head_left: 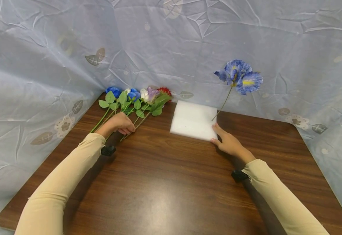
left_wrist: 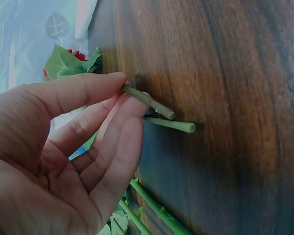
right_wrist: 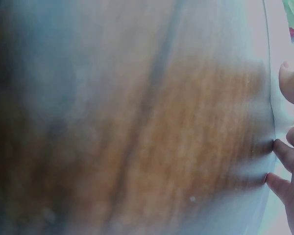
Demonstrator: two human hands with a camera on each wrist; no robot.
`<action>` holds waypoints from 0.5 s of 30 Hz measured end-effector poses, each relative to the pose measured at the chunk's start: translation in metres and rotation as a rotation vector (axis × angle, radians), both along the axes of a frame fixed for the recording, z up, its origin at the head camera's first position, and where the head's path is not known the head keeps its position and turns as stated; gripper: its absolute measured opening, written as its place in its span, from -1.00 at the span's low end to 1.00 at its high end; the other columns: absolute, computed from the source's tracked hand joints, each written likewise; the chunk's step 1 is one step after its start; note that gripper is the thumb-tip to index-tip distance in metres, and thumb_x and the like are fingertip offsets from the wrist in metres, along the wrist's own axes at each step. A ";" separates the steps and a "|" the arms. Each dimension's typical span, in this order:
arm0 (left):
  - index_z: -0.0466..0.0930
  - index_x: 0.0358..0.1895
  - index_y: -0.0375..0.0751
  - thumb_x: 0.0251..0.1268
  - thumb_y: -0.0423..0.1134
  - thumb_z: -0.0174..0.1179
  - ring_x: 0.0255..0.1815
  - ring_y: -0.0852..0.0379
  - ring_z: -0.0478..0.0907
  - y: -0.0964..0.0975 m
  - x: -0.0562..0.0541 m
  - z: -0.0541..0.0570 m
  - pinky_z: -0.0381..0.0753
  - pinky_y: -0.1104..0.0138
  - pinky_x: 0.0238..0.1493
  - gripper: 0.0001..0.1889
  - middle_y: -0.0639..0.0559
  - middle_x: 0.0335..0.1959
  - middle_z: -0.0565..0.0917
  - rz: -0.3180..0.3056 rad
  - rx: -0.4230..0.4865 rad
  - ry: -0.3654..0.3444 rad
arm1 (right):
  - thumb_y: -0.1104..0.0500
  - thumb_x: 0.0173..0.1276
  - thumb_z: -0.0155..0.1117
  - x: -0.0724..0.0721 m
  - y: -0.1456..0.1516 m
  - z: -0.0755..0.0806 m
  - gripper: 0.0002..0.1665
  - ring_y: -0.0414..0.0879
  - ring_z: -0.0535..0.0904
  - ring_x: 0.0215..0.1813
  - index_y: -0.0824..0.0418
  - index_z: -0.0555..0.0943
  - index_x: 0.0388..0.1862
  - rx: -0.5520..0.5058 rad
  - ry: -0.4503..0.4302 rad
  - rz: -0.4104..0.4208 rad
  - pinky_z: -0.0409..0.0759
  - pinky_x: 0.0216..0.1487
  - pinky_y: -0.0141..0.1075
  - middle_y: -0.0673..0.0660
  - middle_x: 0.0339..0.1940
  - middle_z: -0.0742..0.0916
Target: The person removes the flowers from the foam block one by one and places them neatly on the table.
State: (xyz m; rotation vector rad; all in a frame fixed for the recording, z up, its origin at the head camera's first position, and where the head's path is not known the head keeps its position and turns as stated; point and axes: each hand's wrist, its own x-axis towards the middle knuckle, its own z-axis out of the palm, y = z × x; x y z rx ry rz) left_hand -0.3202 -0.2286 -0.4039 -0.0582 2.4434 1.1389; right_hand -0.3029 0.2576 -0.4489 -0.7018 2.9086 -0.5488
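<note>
My left hand (head_left: pixel 120 124) is over the lower stems of a row of artificial flowers at the left of the table. In the left wrist view its thumb and fingertips pinch a green flower stem (left_wrist: pixel 159 106); a second stem end (left_wrist: pixel 179 125) pokes out just beside it. My right hand (head_left: pixel 228 141) rests with extended fingers at the right edge of a white foam block (head_left: pixel 192 120). A blue iris (head_left: pixel 238 76) with yellow markings stands in the block near its right edge, its stem leaning right. In the right wrist view only part of the hand (right_wrist: pixel 291 152) shows.
Blue roses (head_left: pixel 133 94), a white flower (head_left: pixel 144 94), a lilac flower (head_left: pixel 152 94) and a red flower (head_left: pixel 165 90) lie at the back left with green leaves. Behind the brown wooden table (head_left: pixel 171 169) hangs a grey patterned cloth (head_left: pixel 159 49).
</note>
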 end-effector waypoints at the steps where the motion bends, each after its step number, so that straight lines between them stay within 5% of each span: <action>1: 0.78 -0.09 -0.44 0.18 -0.40 0.36 -0.45 0.16 0.73 -0.001 0.000 0.000 0.79 0.27 -0.28 -0.75 -0.08 -0.34 0.83 -0.003 -0.012 0.002 | -0.09 0.62 0.06 0.000 0.000 0.000 -0.12 0.34 0.12 0.62 0.32 0.00 0.66 0.000 0.001 0.001 0.19 0.57 0.23 0.32 0.69 0.05; 15: 0.82 -0.17 -0.39 0.15 -0.36 0.42 -0.50 0.19 0.71 -0.003 -0.002 0.002 0.76 0.29 -0.33 -0.80 -0.03 -0.44 0.82 -0.019 -0.061 0.007 | -0.08 0.63 0.05 0.001 -0.001 0.001 -0.13 0.35 0.12 0.61 0.33 -0.01 0.66 0.003 -0.005 0.000 0.19 0.56 0.24 0.32 0.69 0.05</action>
